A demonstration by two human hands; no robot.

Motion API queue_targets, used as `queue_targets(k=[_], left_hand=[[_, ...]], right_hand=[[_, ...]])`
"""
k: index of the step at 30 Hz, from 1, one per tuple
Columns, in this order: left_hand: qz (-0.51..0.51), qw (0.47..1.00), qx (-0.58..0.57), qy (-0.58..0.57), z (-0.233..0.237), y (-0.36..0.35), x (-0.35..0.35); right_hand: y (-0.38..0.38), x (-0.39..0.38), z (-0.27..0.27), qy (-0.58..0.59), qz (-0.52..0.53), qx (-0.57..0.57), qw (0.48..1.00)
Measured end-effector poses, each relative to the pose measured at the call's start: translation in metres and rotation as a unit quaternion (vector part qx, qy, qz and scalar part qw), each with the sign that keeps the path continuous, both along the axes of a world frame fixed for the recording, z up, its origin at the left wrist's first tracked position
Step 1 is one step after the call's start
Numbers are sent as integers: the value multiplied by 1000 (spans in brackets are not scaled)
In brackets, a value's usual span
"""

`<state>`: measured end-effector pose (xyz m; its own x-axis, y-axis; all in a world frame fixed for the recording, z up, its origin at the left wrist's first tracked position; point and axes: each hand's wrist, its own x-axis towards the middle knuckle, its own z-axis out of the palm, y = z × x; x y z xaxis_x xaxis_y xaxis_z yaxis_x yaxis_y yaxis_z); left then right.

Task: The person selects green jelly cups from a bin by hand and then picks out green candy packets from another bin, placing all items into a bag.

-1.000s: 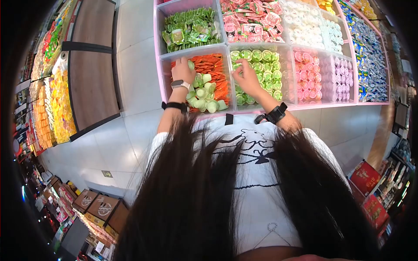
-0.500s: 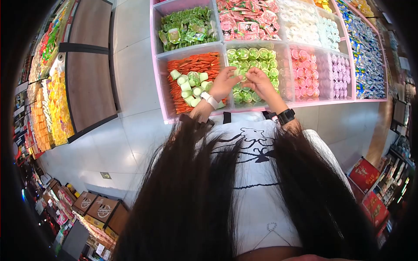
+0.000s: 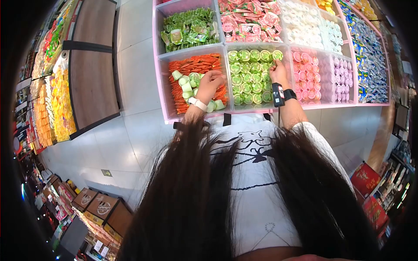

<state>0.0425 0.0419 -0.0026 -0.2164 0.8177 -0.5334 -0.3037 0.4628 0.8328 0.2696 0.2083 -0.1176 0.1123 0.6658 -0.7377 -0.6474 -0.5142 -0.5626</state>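
Observation:
My right hand (image 3: 280, 73) is at the right side of the bin of green jelly cups. Its fingers pinch the lower edge of a jelly cup (image 3: 277, 55) at the far right end of the back row. Other green jelly cups (image 3: 246, 78) stand in neat rows, lids up. My left hand (image 3: 209, 85) hovers over the neighbouring bin, palm down, with fingers loosely bent and apart. Beside it, a loose heap of pale green jelly cups (image 3: 186, 87) lies on orange-red packets (image 3: 198, 61). Part of the heap is hidden under the left hand and wrist.
Clear dividers (image 3: 227, 74) separate the bins of the pink-edged display (image 3: 162, 93). Neighbouring bins hold pink cups (image 3: 306, 78), purple cups (image 3: 342, 74), green packets (image 3: 189, 32) and pink packets (image 3: 250, 21). A brown-topped shelf (image 3: 93, 87) stands left across the aisle.
My hands were together over the green cups. The left has moved left over the loose heap; the right has moved right to the back corner, where a cup now fills the row's end.

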Motion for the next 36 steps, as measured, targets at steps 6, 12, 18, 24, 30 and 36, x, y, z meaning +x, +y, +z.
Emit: queue_targets(k=[6,12,18,24,30,36], left_hand=[[48,998,-35,-16,-4,-15,-17],[70,995,-69,-25,2,-20,-26],[75,987,-23,142,-27,-27,-47],[-34,844,-64,531,-32,-38,-81],[-58,770,-110,625,-46,-17,-105],[-247,731,-219,597,-52,8,-122]], right_hand=[[8,-7,-9,-28,5,-52,998],[8,-5,-9,-22,24,-63,997],[6,-8,1,-10,21,-57,998],[-10,-15,15,-8,7,-112,994],[-37,-27,23,-18,49,-113,992],[-58,-43,43,-15,109,-59,992]])
